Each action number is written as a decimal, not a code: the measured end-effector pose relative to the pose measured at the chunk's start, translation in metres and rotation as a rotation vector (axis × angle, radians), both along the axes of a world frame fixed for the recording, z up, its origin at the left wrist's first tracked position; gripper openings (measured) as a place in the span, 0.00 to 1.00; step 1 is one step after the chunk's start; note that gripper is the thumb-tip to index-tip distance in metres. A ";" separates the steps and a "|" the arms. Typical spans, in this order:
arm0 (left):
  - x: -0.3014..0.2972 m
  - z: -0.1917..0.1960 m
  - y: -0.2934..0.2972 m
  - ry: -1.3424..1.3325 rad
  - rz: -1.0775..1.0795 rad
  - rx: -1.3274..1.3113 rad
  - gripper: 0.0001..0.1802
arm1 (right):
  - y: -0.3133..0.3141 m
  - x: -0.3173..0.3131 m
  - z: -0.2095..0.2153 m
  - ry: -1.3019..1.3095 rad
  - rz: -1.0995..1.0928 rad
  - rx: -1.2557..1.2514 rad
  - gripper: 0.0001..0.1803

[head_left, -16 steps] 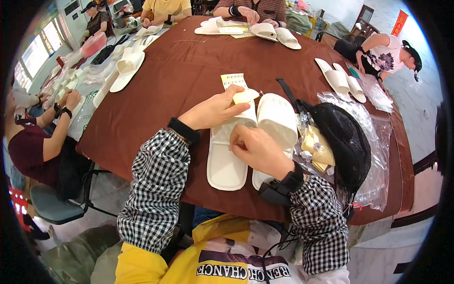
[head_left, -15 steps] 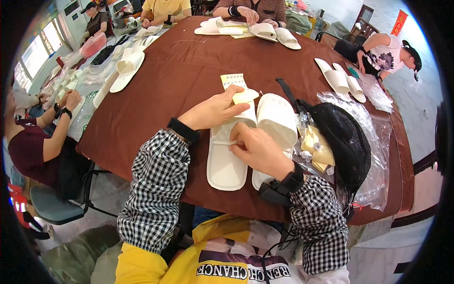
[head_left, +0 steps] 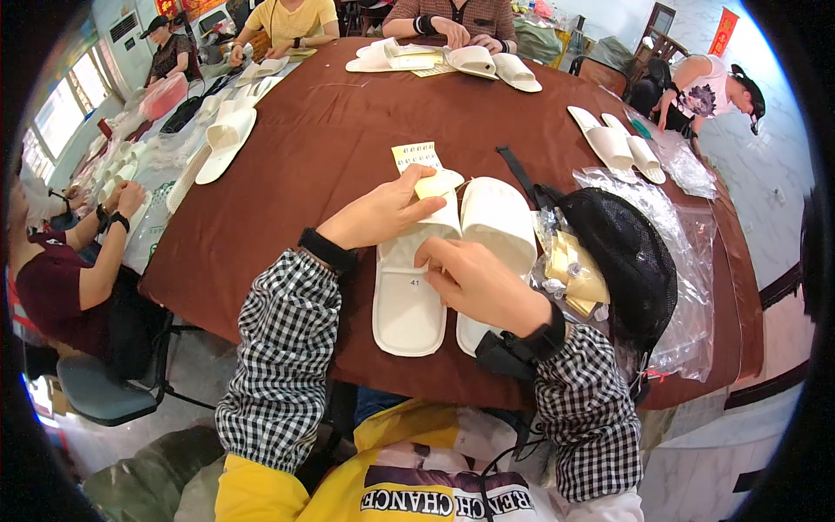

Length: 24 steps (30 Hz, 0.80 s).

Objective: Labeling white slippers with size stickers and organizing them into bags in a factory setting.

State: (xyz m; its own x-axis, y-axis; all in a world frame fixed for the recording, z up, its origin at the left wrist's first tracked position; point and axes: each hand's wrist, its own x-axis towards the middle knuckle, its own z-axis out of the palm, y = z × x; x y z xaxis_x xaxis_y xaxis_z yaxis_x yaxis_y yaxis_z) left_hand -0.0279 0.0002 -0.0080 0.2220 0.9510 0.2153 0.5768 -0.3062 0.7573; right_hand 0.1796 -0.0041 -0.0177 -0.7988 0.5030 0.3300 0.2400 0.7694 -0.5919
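Observation:
A pair of white open-toe slippers lies in front of me, a left slipper [head_left: 409, 317] and a right slipper [head_left: 497, 228], toes pointing away. My left hand [head_left: 383, 207] pinches a pale yellow sheet of stickers [head_left: 416, 157] between thumb and fingers, above the left slipper's strap. One corner of the sheet curls over the thumb. On the left slipper's insole, just below the strap, sits a tiny printed sticker [head_left: 415, 282]. My right hand [head_left: 483, 283] hovers beside that sticker, index finger and thumb bent and apart, with nothing visible between them. It partly covers both slippers.
Right of the slippers lie a black mesh bag [head_left: 622, 261], yellow paper pieces [head_left: 576, 270] and clear plastic bags [head_left: 687, 304]. More white slippers [head_left: 609, 146] rest along the brown tablecloth's [head_left: 304, 165] edges. Several people sit or bend around the table.
My right fingers have lifted off the left insole and separated, uncovering the small sticker there. The left hand still holds the sheet. The whole view has shifted slightly.

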 end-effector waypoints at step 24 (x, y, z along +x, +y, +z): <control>0.000 0.003 -0.002 0.057 0.043 -0.133 0.29 | -0.048 0.012 0.002 -0.348 0.015 0.642 0.27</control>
